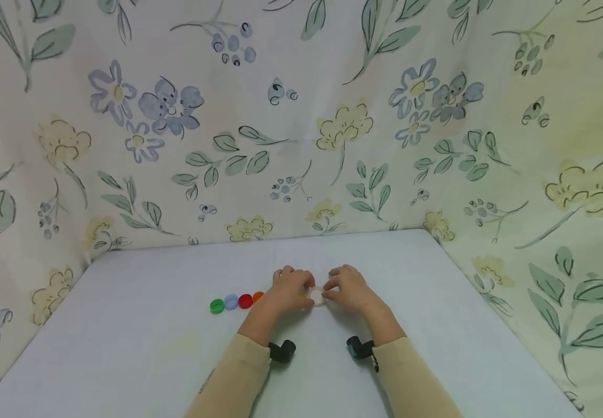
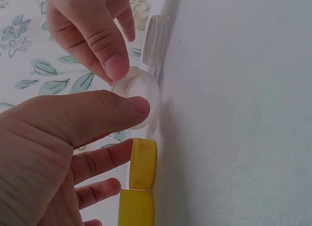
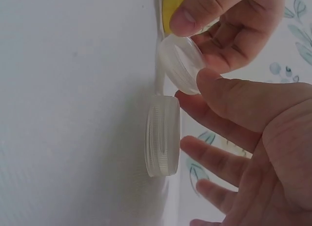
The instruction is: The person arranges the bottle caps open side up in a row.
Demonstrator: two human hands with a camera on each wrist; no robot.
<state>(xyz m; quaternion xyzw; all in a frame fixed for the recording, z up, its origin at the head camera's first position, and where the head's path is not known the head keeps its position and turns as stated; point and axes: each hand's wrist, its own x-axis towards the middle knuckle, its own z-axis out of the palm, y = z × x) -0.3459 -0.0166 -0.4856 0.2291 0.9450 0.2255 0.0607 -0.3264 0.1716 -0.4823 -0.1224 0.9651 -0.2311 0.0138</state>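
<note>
Between both hands is a translucent plastic bottle cap (image 3: 183, 62), tilted close over the white table. My left hand (image 1: 289, 288) pinches one edge of it, thumb across the rim in the left wrist view. From the other side my right hand (image 1: 352, 288) grips it between thumb and forefinger, its remaining fingers spread. A second translucent cap (image 3: 165, 135) stands on the table beside my right fingers. Two yellow caps (image 2: 144, 163) sit beneath my left hand's other fingers, one fingertip right at the nearer cap's edge.
Left of my hands runs a row of caps: green (image 1: 217, 306), light blue (image 1: 231, 301), red (image 1: 245, 301) and orange (image 1: 258, 298), the last partly behind my left wrist. A floral cloth (image 1: 291, 116) hangs behind and beside the white table (image 1: 150, 360).
</note>
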